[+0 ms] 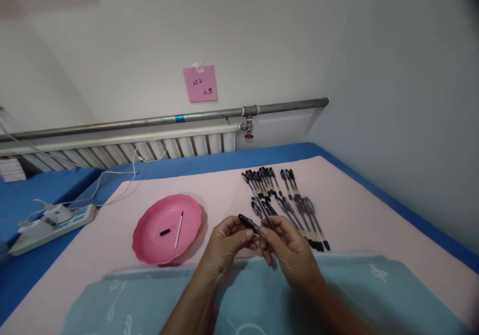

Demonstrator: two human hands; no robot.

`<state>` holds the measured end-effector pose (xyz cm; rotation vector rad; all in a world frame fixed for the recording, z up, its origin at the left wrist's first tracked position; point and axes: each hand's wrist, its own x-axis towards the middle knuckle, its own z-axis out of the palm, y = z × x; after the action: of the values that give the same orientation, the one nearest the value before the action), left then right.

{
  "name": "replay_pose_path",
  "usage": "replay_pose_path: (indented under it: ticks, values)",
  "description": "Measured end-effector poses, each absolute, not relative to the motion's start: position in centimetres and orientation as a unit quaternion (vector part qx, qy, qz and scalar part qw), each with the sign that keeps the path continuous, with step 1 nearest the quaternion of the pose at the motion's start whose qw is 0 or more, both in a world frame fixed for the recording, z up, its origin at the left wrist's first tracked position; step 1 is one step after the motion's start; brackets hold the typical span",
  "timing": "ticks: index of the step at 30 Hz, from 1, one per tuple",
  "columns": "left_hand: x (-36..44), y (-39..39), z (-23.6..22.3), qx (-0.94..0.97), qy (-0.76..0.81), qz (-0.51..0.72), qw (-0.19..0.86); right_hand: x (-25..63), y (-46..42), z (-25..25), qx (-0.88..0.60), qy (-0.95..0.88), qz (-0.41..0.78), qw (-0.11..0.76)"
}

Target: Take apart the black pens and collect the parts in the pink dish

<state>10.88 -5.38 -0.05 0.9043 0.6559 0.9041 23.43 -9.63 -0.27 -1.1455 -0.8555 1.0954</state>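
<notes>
Both hands meet in front of me, above the near edge of the pink surface. My left hand (230, 240) is closed around a pen (248, 222) with a black cap, its capped end pointing up and left. The fingers of my right hand (286, 247) pinch the same pen farther along, and they hide part of it. A thin dark shaft also shows at the right fingertips; whether it is a second pen I cannot tell. Just beyond the right hand lie several capped black pens (288, 210), in rows and small groups, some with tan bands.
At the left stands a pink scalloped bowl (140, 245) holding a short black piece (164, 232) and a thin white stick (179, 230) with a dark tip. Teal patterned cloth (149, 300) covers the near edge. A power strip (56, 230) with cables lies far left. Walls and a radiator (202, 144) bound the back.
</notes>
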Motion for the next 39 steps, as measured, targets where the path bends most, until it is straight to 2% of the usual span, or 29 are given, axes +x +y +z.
replay_pose_path:
  ticks: [15, 39]
  values:
    - [11.47, -5.79, 0.16, 0.383, 0.368, 0.427, 0.732, 23.49, -9.30, -0.50, -0.513, -0.374, 0.507, 0.583]
    - [11.59, -5.83, -0.50, 0.487, 0.369, 0.443, 0.657, 23.77, -9.43, -1.17, -0.503, -0.411, 0.503, 0.570]
